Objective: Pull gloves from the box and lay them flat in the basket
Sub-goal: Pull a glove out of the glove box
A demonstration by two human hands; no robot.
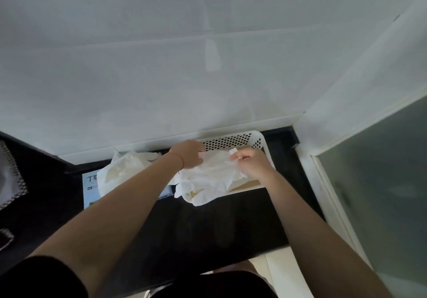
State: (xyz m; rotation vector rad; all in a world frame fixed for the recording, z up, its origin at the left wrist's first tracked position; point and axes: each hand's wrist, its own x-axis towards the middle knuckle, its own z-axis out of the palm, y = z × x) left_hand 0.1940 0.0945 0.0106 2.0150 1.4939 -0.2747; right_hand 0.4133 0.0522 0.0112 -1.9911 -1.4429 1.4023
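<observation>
Stretching across the back of the scene is a pale tiled wall [161,71], and below it runs the dark counter [208,223] that carries everything. On the right, a frosted glass panel [379,170] in a white frame closes off the counter's right end.

Now to the action at the counter's back edge! The white perforated basket [233,140] sits hard against the wall, towards the back right corner, and both arms reach out over it. Left of it, also along the back edge, lies the glove box [90,190], pale blue with printed lettering, with a crumpled white bunch of gloves [120,170] billowing up out of its top.

Over the basket, one white glove [208,177] is spread between the two hands, wrinkled and not yet flat, its lower part spilling over the basket's front rim onto the counter side. Whether more gloves lie beneath it, I cannot tell.

The left hand [188,154] sits on the glove's far left part, fingers curled down into the material and gripping it; the fingertips are hidden behind the knuckles. The right hand [250,162] pinches the glove's right edge between thumb and forefinger, the other fingers loosely bent, with a small tab of glove [233,151] poking up just beside the pinch.
</observation>
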